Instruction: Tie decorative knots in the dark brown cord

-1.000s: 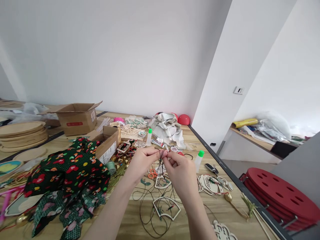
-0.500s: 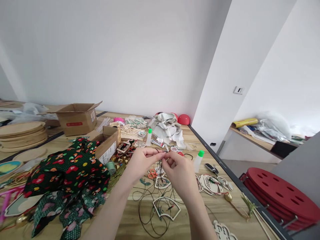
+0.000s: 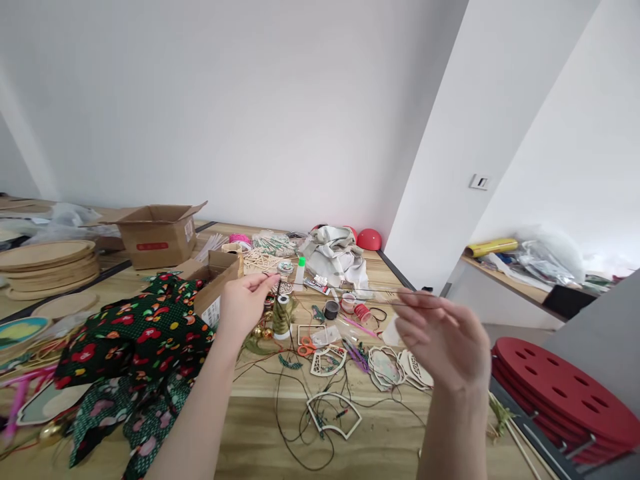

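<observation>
A thin black cord (image 3: 345,289) runs nearly straight between my two hands above the table. My left hand (image 3: 245,303) pinches one end between thumb and fingertips, and a length of cord hangs below it. My right hand (image 3: 447,340) is farther right, palm partly turned to me, the cord lying across its slightly blurred fingers, which appear to grip it. Loose cord trails in loops on the table around a fan-shaped wooden frame (image 3: 350,427). Behind that lie a second fan-shaped wooden piece (image 3: 316,363) and orange scissors (image 3: 306,346).
Patterned dark green fabric (image 3: 135,327) and cardboard boxes (image 3: 160,237) occupy the left side. Toward the middle stand a thread spool (image 3: 283,320), a green-capped bottle (image 3: 300,273) and a black spool (image 3: 331,309). Red stools (image 3: 560,387) are stacked beyond the table's right edge.
My hands were together over the middle, working at the cord. They have moved apart, left hand leftward and right hand rightward, drawing the cord out between them.
</observation>
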{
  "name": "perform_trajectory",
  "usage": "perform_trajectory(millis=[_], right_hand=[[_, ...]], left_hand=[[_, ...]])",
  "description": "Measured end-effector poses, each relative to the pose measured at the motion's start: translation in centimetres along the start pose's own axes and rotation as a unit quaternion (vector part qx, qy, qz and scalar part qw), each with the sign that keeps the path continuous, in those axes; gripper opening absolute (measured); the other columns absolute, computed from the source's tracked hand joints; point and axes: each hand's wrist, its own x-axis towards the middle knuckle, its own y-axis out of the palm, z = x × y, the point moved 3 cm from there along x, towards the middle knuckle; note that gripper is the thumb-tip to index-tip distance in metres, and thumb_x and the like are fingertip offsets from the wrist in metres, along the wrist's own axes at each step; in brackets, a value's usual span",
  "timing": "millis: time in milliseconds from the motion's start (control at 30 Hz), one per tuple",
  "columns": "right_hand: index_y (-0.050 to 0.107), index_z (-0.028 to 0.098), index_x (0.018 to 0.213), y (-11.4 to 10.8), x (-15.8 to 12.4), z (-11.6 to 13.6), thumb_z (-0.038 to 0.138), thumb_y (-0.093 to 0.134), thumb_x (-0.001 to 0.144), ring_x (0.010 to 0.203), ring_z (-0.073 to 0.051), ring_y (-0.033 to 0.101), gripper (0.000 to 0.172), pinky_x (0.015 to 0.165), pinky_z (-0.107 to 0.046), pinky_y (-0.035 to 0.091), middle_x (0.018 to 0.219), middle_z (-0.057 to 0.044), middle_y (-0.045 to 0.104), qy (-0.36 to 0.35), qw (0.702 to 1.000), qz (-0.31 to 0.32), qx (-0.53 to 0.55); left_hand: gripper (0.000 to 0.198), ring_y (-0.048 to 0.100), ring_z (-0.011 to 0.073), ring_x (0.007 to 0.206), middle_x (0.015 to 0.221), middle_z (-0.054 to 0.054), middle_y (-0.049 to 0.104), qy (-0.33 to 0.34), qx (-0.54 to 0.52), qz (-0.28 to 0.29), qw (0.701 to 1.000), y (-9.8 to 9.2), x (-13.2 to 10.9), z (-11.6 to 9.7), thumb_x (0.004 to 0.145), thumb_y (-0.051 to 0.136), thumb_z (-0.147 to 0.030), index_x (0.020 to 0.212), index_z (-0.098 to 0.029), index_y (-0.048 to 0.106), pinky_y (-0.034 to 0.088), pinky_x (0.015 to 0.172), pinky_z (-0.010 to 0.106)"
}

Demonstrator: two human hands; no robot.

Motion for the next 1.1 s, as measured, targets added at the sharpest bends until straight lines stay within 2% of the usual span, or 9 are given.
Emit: perform_trajectory(millis=[167,267,367,433,467,600,667,867,1100], right_hand=[[0.058,0.022,0.073,-4.6,-0.8,2.7,0.025,0.056,0.072,0.055,-0.012,0.039,0.004,0.041,-0.023,0.033,0.079,-0.004,0.048,-0.109,0.989,-0.055,0.086],[0.055,0.019,0.069,-6.1,-1.0,3.2,0.028,0.062,0.066,0.054,-0.011,0.038,0.012,0.044,-0.023,0.033,0.074,-0.001,0.046,-0.148,0.975,-0.156,-0.051],[0.063,0.018,0.071,-6.0,-1.0,3.3,0.038,0.07,0.061,0.056,-0.014,0.043,0.023,0.047,-0.026,0.032,0.069,-0.001,0.049,-0.13,0.857,-0.308,-0.392],[0.068,0.018,0.074,-4.5,-0.7,2.8,0.044,0.07,0.062,0.057,-0.017,0.047,0.029,0.049,-0.028,0.033,0.071,-0.004,0.053,-0.096,0.755,-0.324,-0.562],[0.069,0.018,0.075,-3.5,-0.5,2.2,0.046,0.067,0.065,0.057,-0.017,0.048,0.03,0.049,-0.028,0.034,0.072,-0.005,0.055,-0.09,0.74,-0.298,-0.597],[0.068,0.018,0.084,1.8,0.2,-1.9,0.045,0.059,0.075,0.051,-0.014,0.049,0.029,0.046,-0.024,0.035,0.063,-0.002,0.059,-0.008,0.844,-0.041,-0.534],[0.067,0.018,0.088,4.2,0.1,-4.3,0.04,0.06,0.077,0.047,-0.012,0.048,0.026,0.043,-0.022,0.034,0.059,0.0,0.058,0.024,0.865,0.038,-0.5],[0.059,0.018,0.08,6.5,0.6,-9.7,0.03,0.058,0.078,0.033,-0.011,0.05,0.012,0.033,-0.018,0.033,0.046,0.002,0.057,0.109,0.883,0.065,-0.452],[0.051,0.018,0.077,5.1,2.1,-9.3,0.029,0.064,0.071,0.056,-0.017,0.066,0.018,0.052,-0.028,0.055,0.068,-0.001,0.064,0.116,0.958,0.075,-0.251]], left_hand=[[0.026,0.063,0.0209,0.076,0.079,0.004,0.072,-0.005,-0.006,-0.073,0.997,-2.4,1.4,2.1,0.066,0.068,-0.038,0.075,-0.014,0.074,0.046,0.066,0.023],[0.024,0.064,0.0222,0.079,0.079,0.004,0.072,-0.006,-0.019,-0.095,0.995,-2.9,1.6,2.4,0.065,0.069,-0.037,0.072,-0.015,0.074,0.047,0.065,0.023],[0.027,0.064,0.022,0.078,0.08,0.005,0.072,0.017,-0.015,-0.071,0.997,-2.7,1.4,1.8,0.065,0.069,-0.039,0.075,-0.015,0.074,0.048,0.065,0.024],[0.029,0.063,0.0215,0.077,0.08,0.006,0.072,0.034,-0.014,-0.03,0.999,-2.1,1.0,1.1,0.066,0.069,-0.041,0.077,-0.015,0.074,0.047,0.066,0.025],[0.029,0.063,0.0212,0.077,0.08,0.006,0.072,0.039,-0.021,-0.005,0.999,-1.7,0.7,0.6,0.067,0.069,-0.042,0.077,-0.015,0.074,0.046,0.066,0.025],[0.028,0.061,0.0191,0.072,0.078,0.005,0.071,0.028,-0.079,0.092,0.992,0.1,-0.8,-1.3,0.068,0.069,-0.042,0.075,-0.015,0.073,0.044,0.062,0.024],[0.027,0.06,0.0183,0.069,0.073,0.004,0.069,0.019,-0.083,0.127,0.988,1.0,-1.5,-2.1,0.068,0.069,-0.042,0.072,-0.015,0.073,0.044,0.061,0.025],[0.023,0.061,0.02,0.078,0.077,0.004,0.071,0.018,-0.108,0.164,0.98,2.4,-2.7,-3.2,0.068,0.07,-0.039,0.071,-0.016,0.073,0.045,0.069,0.026],[0.022,0.06,0.0178,0.076,0.075,0.003,0.069,-0.005,-0.141,0.159,0.977,2.2,-2.5,-2.9,0.068,0.071,-0.038,0.073,-0.016,0.073,0.045,0.067,0.024]])
